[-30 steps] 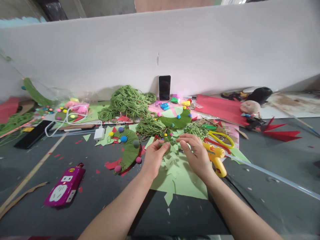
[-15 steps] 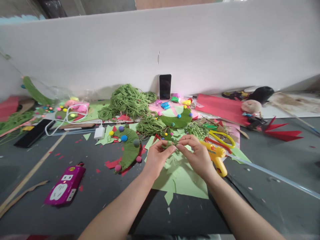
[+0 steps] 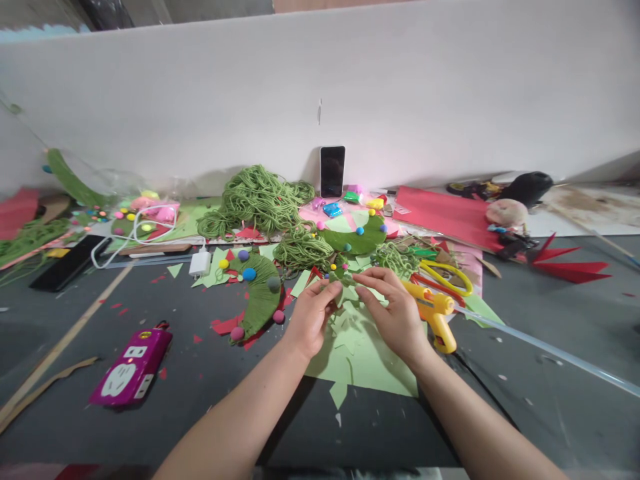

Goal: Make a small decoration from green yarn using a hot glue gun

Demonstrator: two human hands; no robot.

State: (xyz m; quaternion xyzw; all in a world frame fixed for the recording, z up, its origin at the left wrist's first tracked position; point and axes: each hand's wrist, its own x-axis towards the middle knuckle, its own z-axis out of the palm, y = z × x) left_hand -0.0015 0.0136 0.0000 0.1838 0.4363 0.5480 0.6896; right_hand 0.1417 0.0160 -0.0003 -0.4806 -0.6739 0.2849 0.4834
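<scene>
My left hand pinches a small green piece between thumb and fingers; its exact kind is too small to make out. On the other side of that piece, my right hand has its thumb and fingers apart, fingertips close to the piece. Below both hands lies a light green paper sheet with cut paper leaves on it. Left of the hands is a yarn-wrapped green crescent with coloured pom-poms. A yellow glue gun with a long clear glue stick rests just right of my right hand.
Green yarn is heaped at the back, near a phone leaning on the wall. A second crescent lies ahead of the hands. Yellow-handled scissors lie right, a purple power strip left, a white charger behind it.
My right thumb and fingers have spread and come off the small green piece. My left hand still pinches it. The view has shifted very slightly.
</scene>
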